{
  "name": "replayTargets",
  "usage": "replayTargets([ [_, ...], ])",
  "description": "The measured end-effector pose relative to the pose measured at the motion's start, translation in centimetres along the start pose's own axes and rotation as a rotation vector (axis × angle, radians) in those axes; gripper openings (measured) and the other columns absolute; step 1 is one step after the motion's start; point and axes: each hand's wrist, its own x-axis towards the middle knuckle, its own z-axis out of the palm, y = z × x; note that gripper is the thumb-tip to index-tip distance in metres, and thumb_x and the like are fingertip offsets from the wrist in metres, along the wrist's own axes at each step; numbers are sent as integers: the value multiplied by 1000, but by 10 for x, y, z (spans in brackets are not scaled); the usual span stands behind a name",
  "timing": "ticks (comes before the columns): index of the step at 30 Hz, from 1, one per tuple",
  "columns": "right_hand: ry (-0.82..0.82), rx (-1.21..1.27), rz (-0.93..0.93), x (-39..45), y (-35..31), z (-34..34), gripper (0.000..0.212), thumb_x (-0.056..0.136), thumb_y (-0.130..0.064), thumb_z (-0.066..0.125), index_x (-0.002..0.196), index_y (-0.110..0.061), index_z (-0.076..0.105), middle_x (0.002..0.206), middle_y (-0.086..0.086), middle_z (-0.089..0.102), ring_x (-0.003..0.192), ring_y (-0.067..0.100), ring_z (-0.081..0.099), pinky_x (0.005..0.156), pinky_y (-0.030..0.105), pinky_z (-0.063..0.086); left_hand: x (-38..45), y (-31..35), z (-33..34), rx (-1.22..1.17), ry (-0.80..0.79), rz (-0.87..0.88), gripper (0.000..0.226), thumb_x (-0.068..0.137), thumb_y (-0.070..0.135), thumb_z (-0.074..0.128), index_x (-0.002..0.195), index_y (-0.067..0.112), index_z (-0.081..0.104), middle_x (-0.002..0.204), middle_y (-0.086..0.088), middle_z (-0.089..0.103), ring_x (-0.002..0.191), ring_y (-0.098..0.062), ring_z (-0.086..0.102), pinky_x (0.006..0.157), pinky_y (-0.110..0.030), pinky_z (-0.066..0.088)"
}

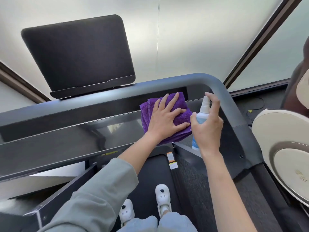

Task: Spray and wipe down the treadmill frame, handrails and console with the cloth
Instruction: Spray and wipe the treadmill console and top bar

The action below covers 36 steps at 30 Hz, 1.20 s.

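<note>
White shoes [163, 196] stand on the belt [150, 173]. Farther, left hand [164, 120] presses flat on the cloth [175, 104] on the console [66, 131]; right hand [208, 129] grips the bottle [203, 114].

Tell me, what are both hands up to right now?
Left hand flat on purple cloth, pressing console panel. Right hand grips spray bottle. Nothing in the way.

Two hands are crowding the right end of the treadmill console [70, 131]: the left hand [164, 121] is pressing a purple cloth [173, 106] flat, the right hand [206, 126] is gripping a spray bottle [203, 114] just beside it. The curved handrail [222, 91] is closing off the right corner, while the glossy panel is lying open leftward beneath the dark screen [78, 54].
</note>
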Motion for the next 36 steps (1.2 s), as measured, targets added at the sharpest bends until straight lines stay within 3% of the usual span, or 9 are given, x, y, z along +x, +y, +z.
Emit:
replayTargets([
  [14,-113,-41,-21,-53,-69,66,55,88,-5,59,135,-26,40,75,4,55,61,30,56,60,51,52,-102,-118,-64,-57,73,-67,46,82,65,59,118,36,66,161,4,23,148,-28,17,120,-48,8],
  [23,-138,-40,-67,-99,-122,114,56,88,-4,60,138,-22,41,76,4,53,63,31,55,63,51,52,-177,-194,-110,-20,73,-123,56,80,73,45,118,38,65,161,6,23,148,-27,18,119,-49,12],
  [28,-151,-58,-83,-122,-146,137,56,88,-4,61,138,-22,42,69,-2,48,60,25,52,64,48,51,-227,-235,-138,-2,88,-188,56,80,72,46,119,37,66,161,6,23,148,-27,19,119,-49,13],
  [31,-182,-47,-113,-132,-162,149,56,87,-4,61,137,-21,42,67,-1,48,59,29,53,63,50,51,-262,-262,-152,5,115,-198,55,80,71,47,119,36,66,160,5,25,146,-28,21,117,-50,16],
  [36,-229,-58,-175,-144,-180,161,56,87,-3,61,138,-19,42,64,-1,48,59,30,55,62,50,51,-285,-299,-176,2,31,-176,57,82,72,43,125,39,62,162,10,19,148,-23,17,118,-49,15],
])
